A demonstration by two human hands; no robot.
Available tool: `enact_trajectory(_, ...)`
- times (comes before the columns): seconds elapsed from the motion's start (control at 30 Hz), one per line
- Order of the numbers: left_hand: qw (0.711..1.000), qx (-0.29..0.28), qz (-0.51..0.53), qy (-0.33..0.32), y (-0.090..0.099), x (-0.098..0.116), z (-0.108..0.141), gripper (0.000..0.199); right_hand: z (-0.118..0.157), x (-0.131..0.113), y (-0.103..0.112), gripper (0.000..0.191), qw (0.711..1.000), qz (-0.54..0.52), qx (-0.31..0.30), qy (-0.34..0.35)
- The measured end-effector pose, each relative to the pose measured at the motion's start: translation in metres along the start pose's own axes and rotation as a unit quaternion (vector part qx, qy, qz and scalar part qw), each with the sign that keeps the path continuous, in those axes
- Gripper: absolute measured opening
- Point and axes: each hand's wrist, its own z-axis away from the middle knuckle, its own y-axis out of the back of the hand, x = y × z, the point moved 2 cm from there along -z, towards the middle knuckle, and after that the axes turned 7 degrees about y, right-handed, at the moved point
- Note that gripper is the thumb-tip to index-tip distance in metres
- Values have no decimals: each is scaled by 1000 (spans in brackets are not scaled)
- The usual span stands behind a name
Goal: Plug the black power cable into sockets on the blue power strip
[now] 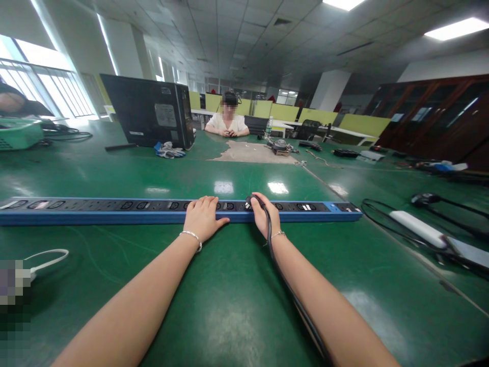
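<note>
Your ceiling panels (456, 29) shine white at the upper right, and daylight washes out the windows (42, 56) at the upper left. The green tabletop (225, 306) throws glare back at you along its middle and near edge. Its left edge has pixelated patches; wide-angle stretch bends the sides.

The sole view looks from the wearer's head, forward and slightly down: the near forearms (130, 300) enter at the bottom edge, and the table (225, 316) fills the lower half. Farther off, the room runs back beneath the ceiling (244, 30) across the top.
</note>
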Motion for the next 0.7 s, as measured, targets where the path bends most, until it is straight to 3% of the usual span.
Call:
enact_trajectory(0.5, 1000, -4, 23, -3, 0, -1, 0, 64, -2, -19, -15, 39, 991, 128, -39, -15)
enact_trajectory(0.7, 1000, -10, 26, 0, 0, -1, 0, 65, -2, -13, -16, 38, 995, 98, -28, 3)
